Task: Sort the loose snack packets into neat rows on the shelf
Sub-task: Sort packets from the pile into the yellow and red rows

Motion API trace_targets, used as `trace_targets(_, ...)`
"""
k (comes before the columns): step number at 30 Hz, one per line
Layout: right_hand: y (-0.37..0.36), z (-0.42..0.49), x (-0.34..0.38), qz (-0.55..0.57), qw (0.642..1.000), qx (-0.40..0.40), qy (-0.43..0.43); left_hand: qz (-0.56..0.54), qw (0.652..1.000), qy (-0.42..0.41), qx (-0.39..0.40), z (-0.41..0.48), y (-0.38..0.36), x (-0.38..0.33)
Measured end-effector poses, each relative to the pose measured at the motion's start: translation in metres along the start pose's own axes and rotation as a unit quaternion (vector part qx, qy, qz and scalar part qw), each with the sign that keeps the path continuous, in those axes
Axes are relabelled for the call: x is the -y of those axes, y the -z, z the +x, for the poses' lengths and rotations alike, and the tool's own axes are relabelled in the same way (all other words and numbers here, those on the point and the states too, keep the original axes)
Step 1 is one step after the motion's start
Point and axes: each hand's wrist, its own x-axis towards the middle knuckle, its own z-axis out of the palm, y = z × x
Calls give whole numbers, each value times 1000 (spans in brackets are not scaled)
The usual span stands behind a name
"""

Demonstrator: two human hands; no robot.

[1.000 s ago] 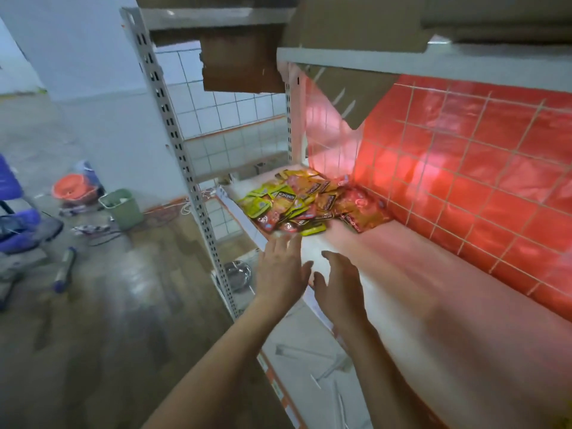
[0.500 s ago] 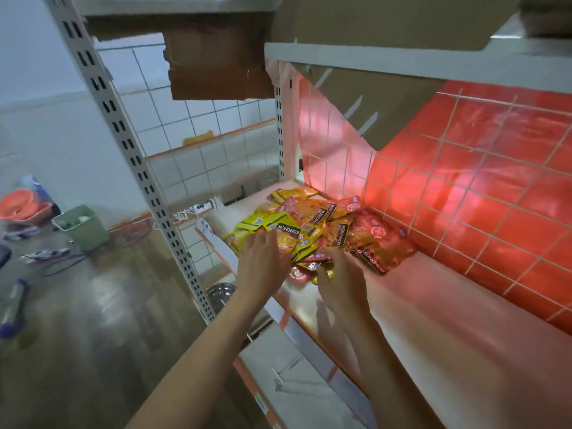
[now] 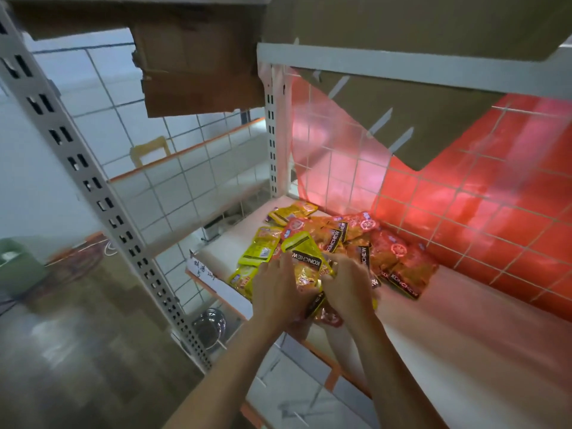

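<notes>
The left hand (image 3: 278,294) and right hand (image 3: 348,289) clutch snack packets (image 3: 309,264) at the heap's near edge on the shelf (image 3: 464,342).

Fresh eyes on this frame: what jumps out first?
A jumbled heap of yellow and red Konchew snack packets lies at the far end of the white shelf, against the glowing red back panel. The left hand and right hand reach into its near edge.

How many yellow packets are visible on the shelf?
4 yellow packets: one at the back, one left of middle, one between the left hand and right hand, one at the front left. Others may be hidden.
</notes>
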Motion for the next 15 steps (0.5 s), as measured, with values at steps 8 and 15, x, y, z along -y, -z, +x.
trace_targets(8,35,-7,-14,142,979,-123,-83,-240,968,-36,-56,12,20,-26)
trace_targets(15,68,-47,-54,244,923,-264,-138,-645,734,59,204,9,7,-71)
